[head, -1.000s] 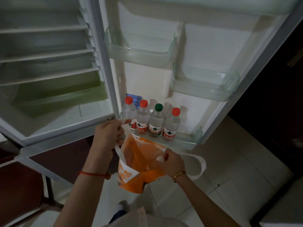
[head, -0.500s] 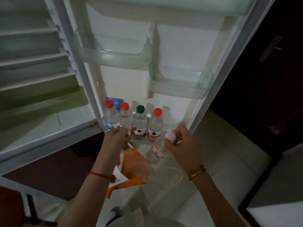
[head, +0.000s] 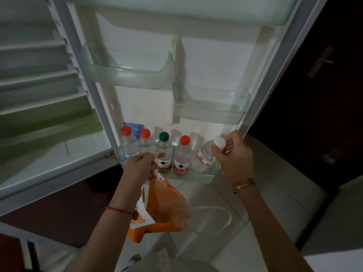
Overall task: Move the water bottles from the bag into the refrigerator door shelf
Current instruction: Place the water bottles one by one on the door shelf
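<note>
Dim room, pale floor, dark door
Pale glossy tiled floor [head: 271, 195] meets a dark brown wooden door [head: 334, 114] at right, which carries a brass lever handle [head: 322, 61].

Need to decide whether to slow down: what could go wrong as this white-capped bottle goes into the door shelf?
The white-capped bottle is tilted and the right hand grips it only at the cap, so its base may knock the neighbouring red-capped bottle or catch the rim of the door shelf. The left hand holds the orange bag by one handle; the sagging bag could spill anything left inside.
</note>
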`<state>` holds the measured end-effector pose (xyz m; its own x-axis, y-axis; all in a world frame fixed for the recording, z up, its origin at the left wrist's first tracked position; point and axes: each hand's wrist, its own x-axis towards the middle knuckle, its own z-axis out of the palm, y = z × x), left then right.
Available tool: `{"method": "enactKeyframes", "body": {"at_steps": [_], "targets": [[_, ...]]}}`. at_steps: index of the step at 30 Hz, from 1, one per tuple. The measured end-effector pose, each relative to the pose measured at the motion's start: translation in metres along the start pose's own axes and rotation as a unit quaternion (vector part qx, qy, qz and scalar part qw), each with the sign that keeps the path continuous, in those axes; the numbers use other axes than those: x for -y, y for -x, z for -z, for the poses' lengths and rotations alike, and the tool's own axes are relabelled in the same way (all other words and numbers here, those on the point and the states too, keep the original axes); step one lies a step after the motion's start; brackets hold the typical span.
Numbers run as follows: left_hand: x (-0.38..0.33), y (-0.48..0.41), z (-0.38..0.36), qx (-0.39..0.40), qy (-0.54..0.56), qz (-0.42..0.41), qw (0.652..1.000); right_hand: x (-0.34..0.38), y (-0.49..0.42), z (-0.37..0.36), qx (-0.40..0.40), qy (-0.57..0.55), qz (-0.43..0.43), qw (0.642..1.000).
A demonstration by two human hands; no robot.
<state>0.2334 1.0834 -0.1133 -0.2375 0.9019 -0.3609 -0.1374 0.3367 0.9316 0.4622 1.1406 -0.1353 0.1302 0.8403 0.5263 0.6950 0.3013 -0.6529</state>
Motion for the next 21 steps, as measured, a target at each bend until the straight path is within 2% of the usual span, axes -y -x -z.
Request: {"method": "enactKeyframes", "body": {"at_steps": [8, 13, 21], "targets": [[-0.007, -0.001, -0.001, -0.031, 0.018, 0.004, 0.999, -0.022, -0.01, -0.04, 0.02, 0.014, -0.055, 0.998], [-0.004, 0.001, 0.001, -0.026, 0.007, 0.005, 1.0, -0.03, -0.01, -0.059, 0.034, 0.007, -0.11, 0.993], [0.003, 0.001, 0.007, -0.028, 0.025, 0.008, 0.999, -0.02, -0.018, -0.071, 0.045, 0.025, -0.147, 0.988]]}}
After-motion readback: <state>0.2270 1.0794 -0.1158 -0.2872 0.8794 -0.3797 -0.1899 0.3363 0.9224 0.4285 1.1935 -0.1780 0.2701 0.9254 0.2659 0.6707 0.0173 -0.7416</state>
